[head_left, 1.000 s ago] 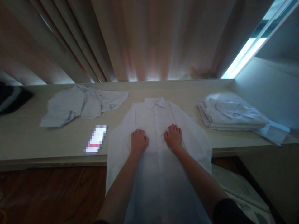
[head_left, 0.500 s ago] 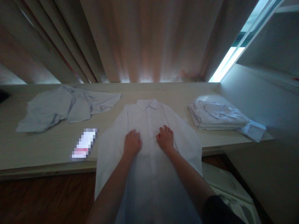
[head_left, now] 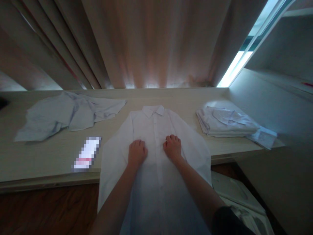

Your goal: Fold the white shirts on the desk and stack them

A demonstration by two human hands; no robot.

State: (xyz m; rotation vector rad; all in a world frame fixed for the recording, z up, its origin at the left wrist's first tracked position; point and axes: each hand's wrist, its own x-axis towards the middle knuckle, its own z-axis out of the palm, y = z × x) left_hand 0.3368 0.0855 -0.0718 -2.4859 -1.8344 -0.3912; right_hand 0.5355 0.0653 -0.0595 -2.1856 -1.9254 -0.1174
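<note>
A white button-up shirt lies front side up, its collar toward the back of the table and its lower part hanging over the near edge. My left hand is on the left chest of the shirt, fingers curled down against the cloth. On the other side of the button line, my right hand also has its fingers bent into the fabric. Both hands appear closed on the shirt, though the fingertips are partly hidden. The sleeves spread out to either side beyond my forearms.
A crumpled white garment lies at the left on the pale table. Nearer is a phone-like object, blurred out. At right sits a stack of folded white shirts by a side panel. Curtains hang behind.
Both hands stay at nearly the same places on the shirt, with the fingers curled slightly more. The view has shifted a little; the garments and the phone-like object have not moved on the table.
</note>
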